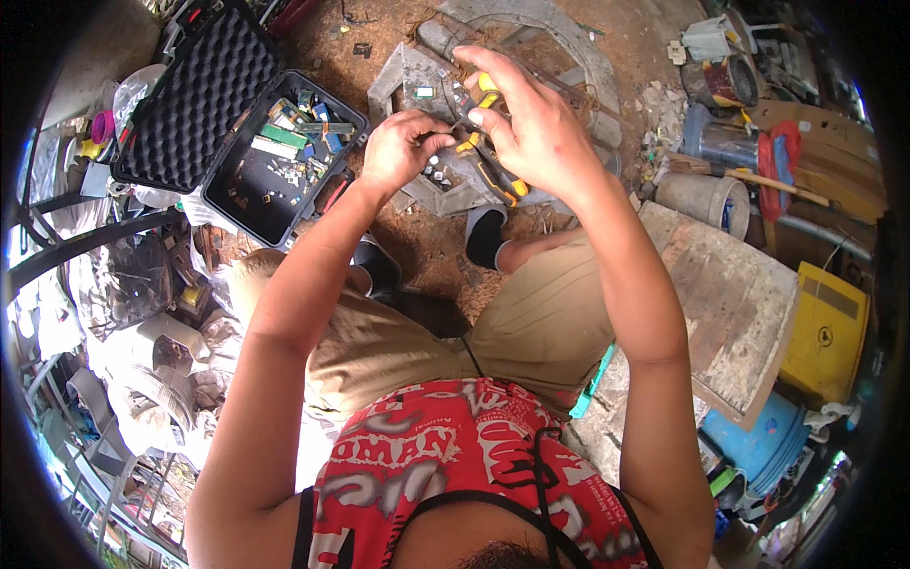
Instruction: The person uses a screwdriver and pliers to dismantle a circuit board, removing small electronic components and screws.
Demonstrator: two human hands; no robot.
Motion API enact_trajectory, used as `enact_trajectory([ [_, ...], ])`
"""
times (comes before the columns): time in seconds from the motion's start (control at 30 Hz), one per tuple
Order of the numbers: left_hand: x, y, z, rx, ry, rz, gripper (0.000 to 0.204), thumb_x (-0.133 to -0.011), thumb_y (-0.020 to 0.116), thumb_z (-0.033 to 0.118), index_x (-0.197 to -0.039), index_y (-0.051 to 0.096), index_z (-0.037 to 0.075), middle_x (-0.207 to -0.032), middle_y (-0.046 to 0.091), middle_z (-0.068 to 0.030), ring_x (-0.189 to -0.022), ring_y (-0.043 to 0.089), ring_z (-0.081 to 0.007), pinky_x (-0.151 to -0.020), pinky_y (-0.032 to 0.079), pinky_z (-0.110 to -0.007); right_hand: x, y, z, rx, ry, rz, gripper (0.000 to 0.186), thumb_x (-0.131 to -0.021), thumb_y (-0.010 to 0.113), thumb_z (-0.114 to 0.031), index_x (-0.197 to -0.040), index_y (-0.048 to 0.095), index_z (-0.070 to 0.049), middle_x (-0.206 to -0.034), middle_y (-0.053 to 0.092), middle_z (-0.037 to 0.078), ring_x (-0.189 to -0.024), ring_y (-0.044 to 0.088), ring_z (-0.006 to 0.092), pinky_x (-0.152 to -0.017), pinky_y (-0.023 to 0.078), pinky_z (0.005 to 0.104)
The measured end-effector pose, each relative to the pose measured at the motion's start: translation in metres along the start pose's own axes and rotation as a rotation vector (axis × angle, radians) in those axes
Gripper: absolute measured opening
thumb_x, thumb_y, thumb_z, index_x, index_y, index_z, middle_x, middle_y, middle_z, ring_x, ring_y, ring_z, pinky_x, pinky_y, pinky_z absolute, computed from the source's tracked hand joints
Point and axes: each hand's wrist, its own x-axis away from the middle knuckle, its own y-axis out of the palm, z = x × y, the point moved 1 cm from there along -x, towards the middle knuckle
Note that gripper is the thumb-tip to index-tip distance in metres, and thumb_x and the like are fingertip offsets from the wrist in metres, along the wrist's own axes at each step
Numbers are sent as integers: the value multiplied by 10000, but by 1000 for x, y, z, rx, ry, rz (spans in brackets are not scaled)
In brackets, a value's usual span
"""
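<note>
My left hand is closed in a pinch above a grey slab, its fingertips on a small dark piece too small to name. Close beside it, my right hand has its thumb and stretched forefinger apart; its other fingers are hidden. A yellow-and-black tool end shows between them; I cannot tell whether it is held. Below my right thumb lie pliers with yellow-and-black handles. A small green-and-white chip rests on the grey slab, near the far edge of my left hand.
An open black case with foam in its lid holds small circuit boards and chips at the left. To the right are a worn wooden board, a yellow container, a blue bucket and a white pot.
</note>
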Motion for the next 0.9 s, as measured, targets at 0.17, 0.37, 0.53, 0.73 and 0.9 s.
enact_trajectory([
  [0.17, -1, 2, -6, -7, -46, -57, 221, -788, 758, 305, -838, 714, 94, -831, 676, -77, -820, 648, -295, -726, 516, -389, -3, 5, -2, 85, -27, 16, 725, -842, 677, -94, -1470, 322, -169, -1211, 595, 188, -1040, 629, 341, -889, 514, 419],
  [0.37, -1, 3, -11, 35, -49, -72, 233, -793, 758, 306, -807, 692, 83, -813, 670, -79, -808, 641, -292, -722, 507, -388, 16, -10, 14, -186, 67, 427, 788, -882, 684, -321, -1488, 253, -61, -1288, 526, 241, -1076, 603, 379, -873, 517, 431],
  [0.53, -4, 2, -6, 36, -6, -52, 216, -794, 768, 257, -789, 673, 63, -768, 652, -99, -763, 630, -303, -703, 495, -387, 88, 56, 50, 370, 339, -58, 805, -846, 705, -405, -1414, 341, 35, -1296, 496, 271, -1146, 549, 408, -963, 464, 458],
  [0.73, -2, 2, -8, -4, -39, -77, 240, -800, 750, 308, -785, 676, 80, -795, 662, -83, -803, 634, -306, -719, 501, -401, 92, 65, 67, 396, 482, -138, 598, -795, 705, -285, -1253, 484, 30, -1123, 594, 258, -1055, 582, 419, -933, 467, 478],
  [0.9, -4, 4, -9, 19, -22, -70, 266, -813, 728, 350, -804, 676, 89, -826, 670, -80, -847, 633, -311, -731, 504, -404, 89, -6, 61, -40, 676, 48, 464, -870, 587, -212, -1244, 424, 9, -771, 634, 122, -658, 642, 277, -631, 523, 401],
])
